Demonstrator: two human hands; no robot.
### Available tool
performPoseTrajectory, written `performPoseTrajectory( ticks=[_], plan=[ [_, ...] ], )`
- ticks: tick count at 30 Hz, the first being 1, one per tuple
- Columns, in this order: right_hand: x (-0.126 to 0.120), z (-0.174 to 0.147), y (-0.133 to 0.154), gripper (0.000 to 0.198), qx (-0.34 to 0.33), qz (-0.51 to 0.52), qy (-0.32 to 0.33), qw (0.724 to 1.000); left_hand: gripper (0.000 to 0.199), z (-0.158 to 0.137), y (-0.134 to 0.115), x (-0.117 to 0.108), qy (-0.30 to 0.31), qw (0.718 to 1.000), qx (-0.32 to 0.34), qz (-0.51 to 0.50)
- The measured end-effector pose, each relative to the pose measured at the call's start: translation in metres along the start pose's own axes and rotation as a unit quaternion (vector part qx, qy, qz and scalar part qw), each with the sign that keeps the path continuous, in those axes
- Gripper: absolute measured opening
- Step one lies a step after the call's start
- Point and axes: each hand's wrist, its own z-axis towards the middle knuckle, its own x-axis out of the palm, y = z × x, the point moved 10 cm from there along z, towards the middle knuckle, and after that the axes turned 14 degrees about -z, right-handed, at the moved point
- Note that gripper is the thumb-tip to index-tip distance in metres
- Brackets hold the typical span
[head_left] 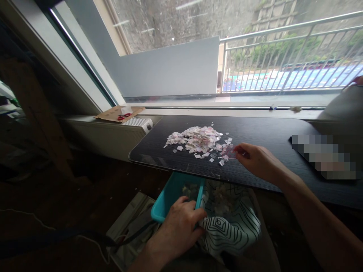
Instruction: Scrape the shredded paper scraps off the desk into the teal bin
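Close beside the paper scraps (201,139) heaped on the table (272,139), the right hand (253,156) presses its fingers together, whether on a scrap I cannot tell; the left hand (183,217) clasps the teal bin (159,207).

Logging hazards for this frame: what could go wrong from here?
1. The loose scraps could scatter or slide off the table; a few lie toward its near edge.
2. The blue basket might tip, since the left hand holds it at one side.
3. Falling scraps could land on the patterned cloth beside the basket.
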Motion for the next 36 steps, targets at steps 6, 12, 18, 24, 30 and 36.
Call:
performPoseTrajectory(
  ticks=[6, 12, 18, 24, 30, 36],
  plan=[
    [0.015, 0.000, 0.007, 0.020, -0.016, 0.035, 0.028, 0.999, 0.016, 0.000, 0.000, -0.002, 0.004, 1.000, -0.005, 0.008],
    [0.003, -0.010, -0.017, 0.018, 0.019, -0.007, 0.010, 1.000, 0.017, 0.000, -0.001, -0.001, -0.003, 1.000, 0.006, -0.014],
    [0.001, -0.004, -0.005, 0.021, 0.004, 0.022, -0.008, 1.000, 0.016, 0.000, 0.001, 0.000, -0.001, 1.000, 0.001, -0.003],
    [0.004, -0.001, -0.006, 0.021, 0.009, -0.010, -0.005, 1.000, 0.017, -0.001, 0.002, 0.001, 0.001, 1.000, 0.001, 0.000],
    [0.004, 0.003, -0.012, 0.023, 0.022, -0.009, -0.012, 1.000, 0.015, 0.002, 0.001, 0.000, 0.002, 1.000, -0.003, -0.004],
    [0.004, -0.006, 0.001, 0.019, 0.009, -0.026, 0.030, 0.999, 0.017, -0.002, 0.001, -0.001, -0.002, 1.000, -0.002, 0.002]
  ],
)
